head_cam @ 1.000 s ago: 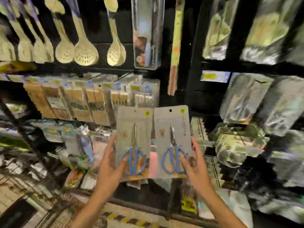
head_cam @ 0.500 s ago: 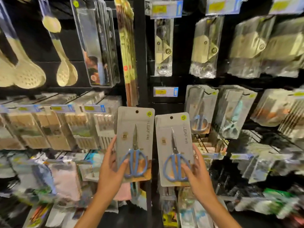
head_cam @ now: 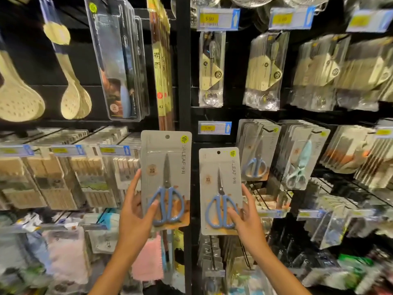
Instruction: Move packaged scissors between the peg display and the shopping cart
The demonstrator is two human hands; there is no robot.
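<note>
Left hand point(head_cam: 136, 211) grips a grey carded pack of blue-handled scissors point(head_cam: 167, 179), printed "LEAF", held upright before the peg display point(head_cam: 184, 81). Right hand point(head_cam: 247, 218) grips a matching second pack point(head_cam: 220, 191), just right of the first and lower. Yellow price tag point(head_cam: 214, 127) behind reads "5.00"; another tag above point(head_cam: 218, 18) also reads "5.00". Similar scissors hang on pegs point(head_cam: 256, 152) further right.
</note>
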